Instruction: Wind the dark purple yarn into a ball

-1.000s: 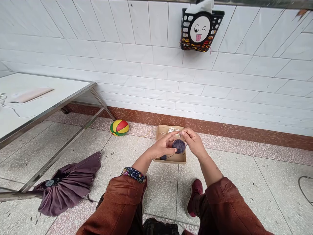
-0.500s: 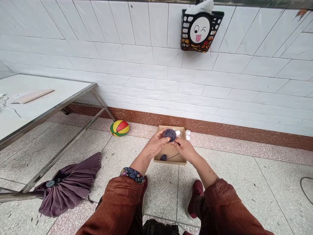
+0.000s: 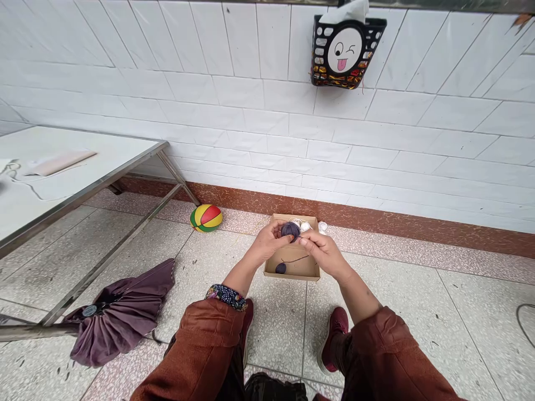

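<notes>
A dark purple-grey ball of yarn (image 3: 290, 231) is held up above a shallow cardboard box (image 3: 298, 277) on the floor. My left hand (image 3: 270, 243) is closed around its left side, thumb in front. At the ball's right side, my right hand (image 3: 321, 252) is pinched, with what looks like the yarn strand between thumb and fingers. Inside the box lies a smaller dark ball of yarn (image 3: 281, 268), from which a strand (image 3: 297, 259) runs up to the right. White balls of yarn (image 3: 305, 226) sit at the back of the box, partly behind my hands.
Another white ball (image 3: 322, 227) lies just right of the box. A striped ball (image 3: 206, 218) rests near the leg of a white table (image 3: 121, 146). Purple folded fabric (image 3: 125, 312) lies at left. A black basket (image 3: 349, 53) hangs on the tiled wall.
My right hand has moved slightly to the right, away from the yarn ball. My left hand still holds the ball. The strand and small ball in the box have shifted a little.
</notes>
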Action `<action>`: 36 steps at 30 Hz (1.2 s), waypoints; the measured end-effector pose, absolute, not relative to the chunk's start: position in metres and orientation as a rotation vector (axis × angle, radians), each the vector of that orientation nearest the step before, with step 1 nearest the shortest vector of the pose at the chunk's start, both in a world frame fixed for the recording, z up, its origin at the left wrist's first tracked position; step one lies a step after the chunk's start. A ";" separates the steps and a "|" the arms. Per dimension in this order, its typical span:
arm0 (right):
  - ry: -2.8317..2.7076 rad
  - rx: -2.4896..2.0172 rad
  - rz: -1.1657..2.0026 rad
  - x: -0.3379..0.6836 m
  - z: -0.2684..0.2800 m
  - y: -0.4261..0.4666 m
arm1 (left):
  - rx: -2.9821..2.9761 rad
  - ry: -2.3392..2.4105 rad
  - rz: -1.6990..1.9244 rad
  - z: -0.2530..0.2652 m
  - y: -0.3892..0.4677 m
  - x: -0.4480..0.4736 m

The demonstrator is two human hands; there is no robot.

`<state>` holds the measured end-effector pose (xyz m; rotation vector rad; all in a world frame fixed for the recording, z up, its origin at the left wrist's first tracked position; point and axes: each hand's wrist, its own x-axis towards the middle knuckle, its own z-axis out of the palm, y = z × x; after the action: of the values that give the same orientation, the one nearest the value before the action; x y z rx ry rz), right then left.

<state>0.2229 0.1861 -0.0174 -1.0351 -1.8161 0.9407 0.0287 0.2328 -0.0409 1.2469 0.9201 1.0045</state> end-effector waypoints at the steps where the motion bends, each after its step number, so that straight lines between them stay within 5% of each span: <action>1: -1.754 -1.056 0.935 0.226 -0.017 0.188 | 1.258 0.882 0.953 -0.039 0.231 0.029; 7: -1.567 -1.235 0.810 0.237 -0.031 0.201 | 1.261 0.602 0.751 -0.030 0.219 0.033; 20: -1.772 -1.434 0.758 0.228 -0.054 0.204 | 0.761 0.482 1.042 -0.030 0.222 0.036; 28: -1.971 -1.016 0.938 0.220 -0.030 0.189 | 1.278 0.883 1.076 -0.035 0.234 0.026; 36: -1.536 -1.044 0.900 0.236 -0.025 0.198 | 1.312 0.710 0.780 -0.037 0.218 0.029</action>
<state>0.2359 0.1984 -0.0252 -1.0435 -1.5360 0.8998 0.0291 0.2182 -0.0374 1.3116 0.7097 0.7800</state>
